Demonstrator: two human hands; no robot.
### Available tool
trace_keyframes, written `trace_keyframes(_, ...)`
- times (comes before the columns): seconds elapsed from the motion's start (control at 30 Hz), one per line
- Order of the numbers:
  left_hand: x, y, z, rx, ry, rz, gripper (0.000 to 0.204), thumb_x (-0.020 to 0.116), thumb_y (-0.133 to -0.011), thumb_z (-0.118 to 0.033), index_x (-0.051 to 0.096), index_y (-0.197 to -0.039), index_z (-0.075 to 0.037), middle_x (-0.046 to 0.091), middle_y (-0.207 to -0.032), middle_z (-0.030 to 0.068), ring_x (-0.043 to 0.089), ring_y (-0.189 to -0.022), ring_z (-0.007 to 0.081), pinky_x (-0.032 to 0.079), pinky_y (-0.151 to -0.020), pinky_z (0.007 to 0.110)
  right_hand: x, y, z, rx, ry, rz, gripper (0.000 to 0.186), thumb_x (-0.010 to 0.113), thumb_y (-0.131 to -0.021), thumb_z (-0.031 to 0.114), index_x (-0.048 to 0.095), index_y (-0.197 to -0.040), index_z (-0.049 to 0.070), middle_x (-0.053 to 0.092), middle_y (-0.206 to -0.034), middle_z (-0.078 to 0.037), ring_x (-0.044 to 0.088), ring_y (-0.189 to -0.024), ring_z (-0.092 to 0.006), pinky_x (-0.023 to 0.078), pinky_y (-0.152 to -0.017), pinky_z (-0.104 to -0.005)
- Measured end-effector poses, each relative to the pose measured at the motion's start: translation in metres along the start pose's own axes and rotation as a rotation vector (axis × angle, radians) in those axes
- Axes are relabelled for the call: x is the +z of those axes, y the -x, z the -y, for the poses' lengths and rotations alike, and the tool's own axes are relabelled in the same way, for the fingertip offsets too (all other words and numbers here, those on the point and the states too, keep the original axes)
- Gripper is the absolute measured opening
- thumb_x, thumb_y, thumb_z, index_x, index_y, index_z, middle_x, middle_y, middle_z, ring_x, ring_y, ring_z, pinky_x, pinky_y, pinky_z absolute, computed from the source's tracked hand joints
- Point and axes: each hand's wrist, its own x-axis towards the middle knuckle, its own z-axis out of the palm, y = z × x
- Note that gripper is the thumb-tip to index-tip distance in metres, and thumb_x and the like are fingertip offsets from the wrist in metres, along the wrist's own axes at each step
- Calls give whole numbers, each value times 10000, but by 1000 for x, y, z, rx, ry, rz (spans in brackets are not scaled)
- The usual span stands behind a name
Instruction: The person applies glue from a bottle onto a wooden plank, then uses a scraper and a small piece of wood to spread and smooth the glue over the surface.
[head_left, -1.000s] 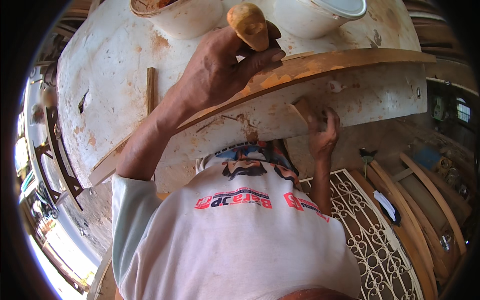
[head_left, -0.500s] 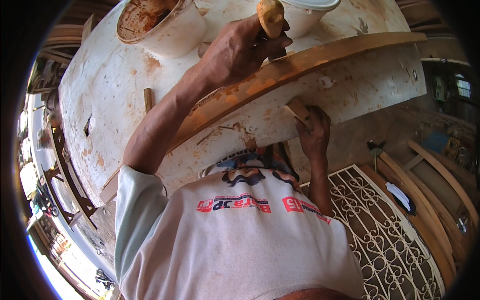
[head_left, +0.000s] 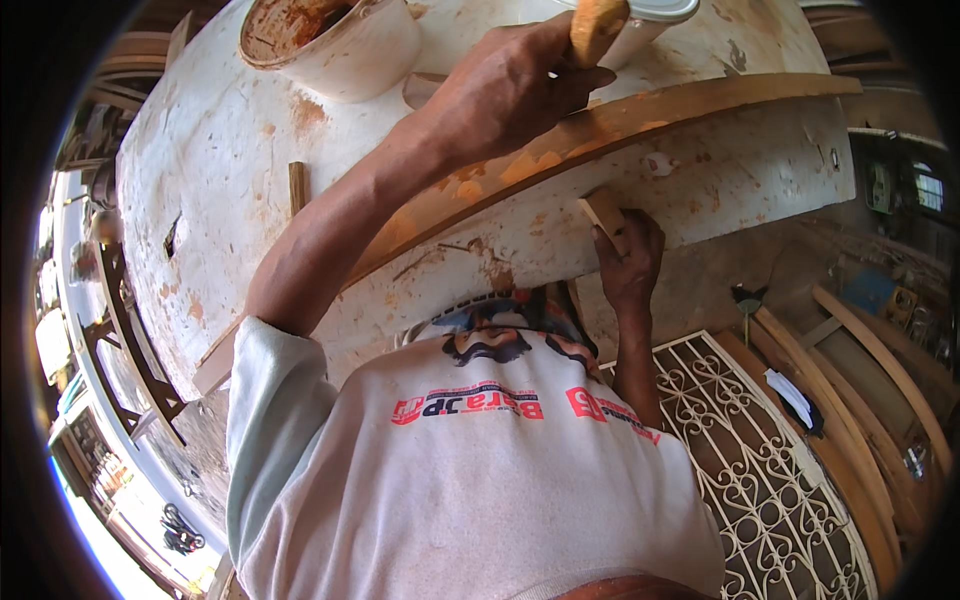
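My left hand (head_left: 515, 88) grips a wooden handle (head_left: 598, 26) above a long, narrow wooden board (head_left: 700, 103) lying along the worktable (head_left: 210, 235); the handle's lower end is hidden by my fingers. The board has orange, filler-like patches on it. Below the board, at the table's near edge, my right hand (head_left: 630, 262) is closed around a small flat wooden block (head_left: 600, 212). A white bucket (head_left: 335, 78) crusted with reddish-brown material stands behind my left hand, with a lidded white bucket (head_left: 650, 28) to its right.
A short wood stick (head_left: 297, 185) lies on the table at left. A white scrollwork metal grille (head_left: 760, 500) is below at right, beside curved wooden pieces (head_left: 870, 370) and a cloth (head_left: 790, 398). More wooden frames (head_left: 140, 340) stand along the left side.
My left hand has moved up and to the right along the board with the handle. My right hand has shifted slightly left, still holding the block. The view has also shifted a little.
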Motion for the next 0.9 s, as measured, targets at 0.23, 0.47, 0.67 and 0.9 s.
trace_keyframes(0.23,22,-11,17,289,-221,-169,208,720,-984,-191,633,-1024,-6,686,-774,184,709,-742,367,548,-678,466,4,2,-4,-21,5,-16,490,855,-843,212,643,-1239,16,613,-1250,-202,553,-1154,-399,487,-977,-505)
trace_keyframes(0.47,20,-3,15,262,-190,-132,210,716,-975,-162,638,-1080,2,700,-818,195,708,-788,401,564,-709,467,5,2,-3,-51,30,-45,465,835,-869,201,637,-1248,17,627,-1220,-199,573,-1120,-388,501,-947,-498)
trace_keyframes(0.67,21,-2,20,325,-236,-159,216,707,-979,-162,645,-1120,-12,720,-865,188,721,-837,384,576,-751,469,-44,-8,43,-18,-262,-19,507,787,-943,314,606,-1280,-19,673,-1107,-201,676,-995,-343,550,-836,-435)
trace_keyframes(0.9,15,-3,13,220,-153,-70,270,704,-984,-188,643,-1186,-20,730,-903,196,714,-838,385,574,-755,466,-174,-141,137,-559,-506,-571,562,466,-1067,388,466,-1296,-125,648,-1017,-295,603,-671,-245,507,-576,-319)
